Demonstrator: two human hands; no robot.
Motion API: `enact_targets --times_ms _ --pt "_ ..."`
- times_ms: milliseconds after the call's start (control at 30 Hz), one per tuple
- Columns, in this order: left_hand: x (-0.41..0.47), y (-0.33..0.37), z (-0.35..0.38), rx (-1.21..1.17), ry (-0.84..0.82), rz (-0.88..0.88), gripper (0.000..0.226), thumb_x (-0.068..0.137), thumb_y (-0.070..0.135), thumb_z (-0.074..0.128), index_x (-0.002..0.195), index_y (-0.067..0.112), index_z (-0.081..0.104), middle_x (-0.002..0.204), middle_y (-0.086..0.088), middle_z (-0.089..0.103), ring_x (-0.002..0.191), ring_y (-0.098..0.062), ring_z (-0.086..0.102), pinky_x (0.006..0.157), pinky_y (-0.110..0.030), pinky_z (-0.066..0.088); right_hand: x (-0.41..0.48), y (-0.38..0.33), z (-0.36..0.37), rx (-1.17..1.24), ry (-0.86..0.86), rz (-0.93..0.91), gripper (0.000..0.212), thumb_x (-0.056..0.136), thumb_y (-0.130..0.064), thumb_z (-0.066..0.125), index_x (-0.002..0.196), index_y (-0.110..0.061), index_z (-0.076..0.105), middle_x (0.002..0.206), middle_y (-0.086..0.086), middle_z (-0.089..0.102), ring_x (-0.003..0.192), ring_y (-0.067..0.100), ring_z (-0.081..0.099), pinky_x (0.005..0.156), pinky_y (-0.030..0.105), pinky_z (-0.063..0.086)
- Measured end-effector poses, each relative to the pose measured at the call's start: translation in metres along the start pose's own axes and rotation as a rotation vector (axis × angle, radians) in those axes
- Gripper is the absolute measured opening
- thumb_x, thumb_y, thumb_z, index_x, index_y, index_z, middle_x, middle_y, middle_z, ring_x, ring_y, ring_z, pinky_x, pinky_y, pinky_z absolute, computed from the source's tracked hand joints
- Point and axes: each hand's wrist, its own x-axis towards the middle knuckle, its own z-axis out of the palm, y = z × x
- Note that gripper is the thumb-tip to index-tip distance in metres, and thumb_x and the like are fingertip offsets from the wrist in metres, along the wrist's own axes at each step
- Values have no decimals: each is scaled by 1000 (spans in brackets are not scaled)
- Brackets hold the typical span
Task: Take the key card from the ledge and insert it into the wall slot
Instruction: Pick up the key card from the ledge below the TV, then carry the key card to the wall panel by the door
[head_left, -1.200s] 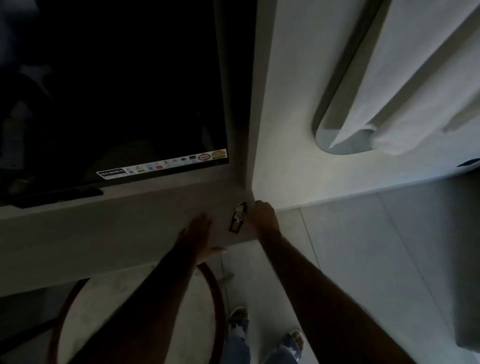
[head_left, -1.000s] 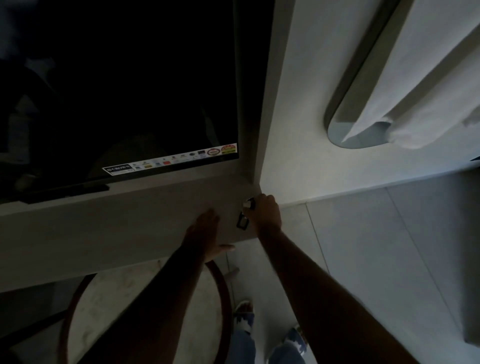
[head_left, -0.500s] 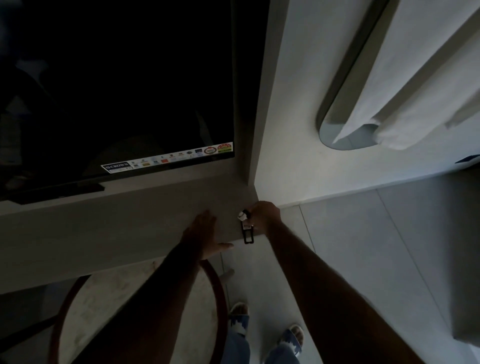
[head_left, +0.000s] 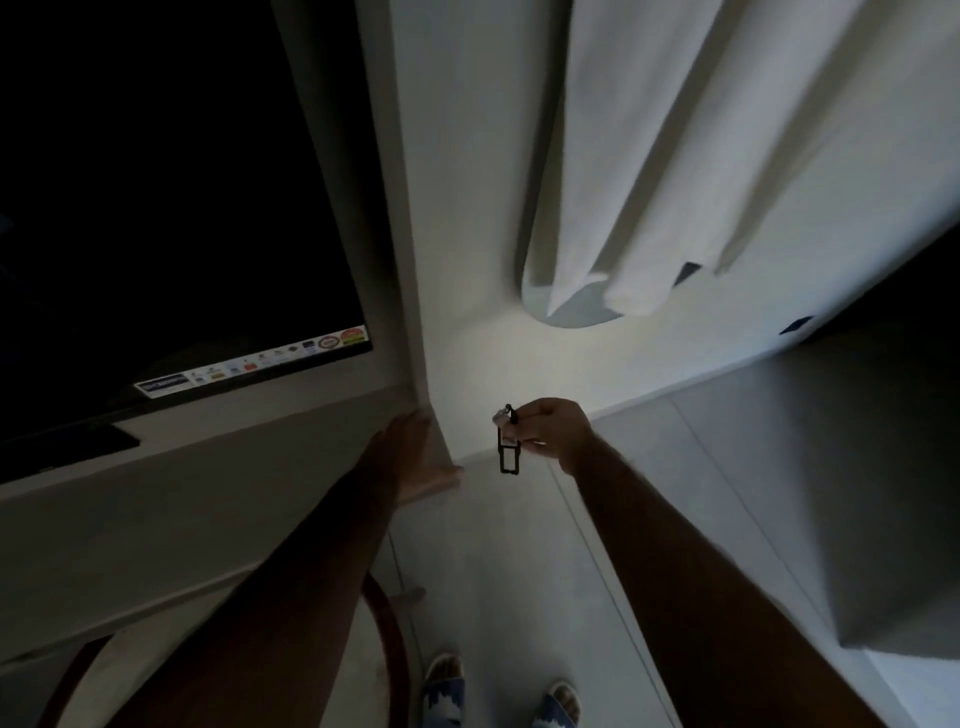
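My right hand (head_left: 553, 431) pinches the top of the key card (head_left: 508, 451), a small dark-framed tag that hangs down from my fingers in the air, just right of the ledge's corner and in front of the pale wall. My left hand (head_left: 418, 457) lies flat with fingers apart on the right end of the grey ledge (head_left: 182, 514). No wall slot shows in this view.
A dark TV screen (head_left: 171, 208) with a sticker strip stands on the ledge at left. White curtains (head_left: 675, 145) hang at upper right. A round wooden-rimmed table (head_left: 387, 623) sits below the ledge, my feet (head_left: 498, 696) on the tiled floor.
My right hand has lifted the key card off the ledge's right end and carried it rightward into the air. My left hand stays on the ledge. The view has shifted right.
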Motion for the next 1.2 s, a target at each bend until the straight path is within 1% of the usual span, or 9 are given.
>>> enact_targets --times_ms 133,233,333,533,600,667,767,1000,1200 --pt "2 48 -29 35 -6 113 110 80 76 58 161 13 15 172 -8 6 158 -28 7 126 -49 19 -38 -22 -49 -4 -11 -46 27 69 -2 82 92 -12 70 106 15 78 102 26 74 94 41 57" --pt "-1 89 -49 49 3 198 109 82 75 57 161 13 14 172 -8 4 158 -26 5 127 -47 17 -68 -38 -89 4 15 -94 34 70 -1 83 100 -7 69 102 12 79 99 25 75 92 42 58" --pt "-4 129 -70 66 51 276 109 82 77 56 161 14 14 172 -7 6 158 -24 5 126 -46 17 -99 -55 -128 11 73 -158 31 69 2 83 96 -7 70 93 9 79 88 22 76 90 43 59" --pt "-13 208 -118 117 146 422 112 80 80 53 161 13 12 172 -7 6 158 -23 6 127 -43 14 -159 -87 -201 42 211 -293 27 71 5 81 93 -6 70 93 13 77 87 23 76 86 41 61" --pt "-18 236 -132 123 179 468 121 72 89 47 161 14 14 172 -6 8 158 -22 7 126 -42 14 -180 -96 -226 45 245 -333 26 71 5 81 91 -7 70 88 9 77 83 20 75 84 39 62" --pt "-24 264 -145 127 217 512 125 67 92 43 161 15 15 172 -5 9 158 -20 7 126 -41 15 -200 -104 -250 51 274 -372 29 71 5 82 95 -4 70 88 9 77 84 21 75 84 39 62" --pt "-28 304 -160 130 279 576 112 79 79 56 161 15 15 172 -5 10 158 -20 8 127 -40 14 -228 -114 -284 60 310 -430 35 71 5 82 103 0 68 92 12 76 85 21 75 82 39 62" --pt "-46 398 -199 131 396 706 115 76 81 57 161 15 16 171 -4 13 158 -19 10 127 -39 15 -289 -139 -360 41 407 -579 34 69 4 85 92 -12 65 95 10 76 97 28 75 86 42 61" --pt "-57 473 -229 135 508 821 108 81 75 59 161 14 18 171 -5 15 157 -20 13 125 -38 15 -343 -157 -415 42 491 -665 35 71 5 83 99 -8 65 88 7 76 81 17 76 67 29 61"
